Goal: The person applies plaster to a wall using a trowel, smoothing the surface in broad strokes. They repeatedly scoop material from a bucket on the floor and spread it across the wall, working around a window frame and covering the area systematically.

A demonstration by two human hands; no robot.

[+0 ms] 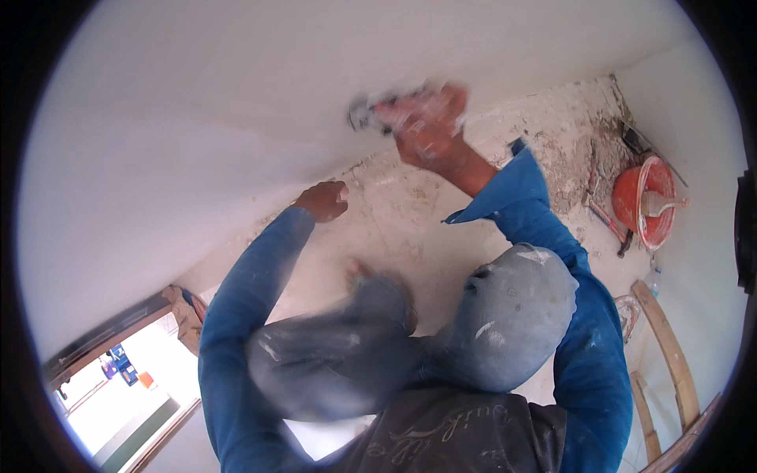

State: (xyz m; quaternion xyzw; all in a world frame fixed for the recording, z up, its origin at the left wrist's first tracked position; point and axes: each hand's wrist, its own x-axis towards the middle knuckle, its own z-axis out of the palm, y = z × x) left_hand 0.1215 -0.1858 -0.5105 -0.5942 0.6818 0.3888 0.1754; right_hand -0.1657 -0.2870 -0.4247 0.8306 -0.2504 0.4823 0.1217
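Note:
Against the white wall (236, 94), my right hand (430, 130) is closed on a flat hand tool with a dark edge (363, 115). Motion smears both, so the tool's exact kind does not show. Whitish dust or plaster marks the hand. My left hand (322, 201) is curled closed lower down, beside the foot of the wall, and its palm side is hidden. A pale spot shows at its thumb; whether anything is held cannot be made out. Both arms wear blue sleeves, and my bent knees in grey trousers (512, 315) lie between them.
To the right, an orange bucket (628, 197) has a pale-handled tool (662, 203) in it. A hammer-like tool (609, 221) lies beside it on the plaster-spattered floor (441, 229). Wooden strips (669, 347) stand at the lower right. An opening (130, 394) shows brightness at lower left.

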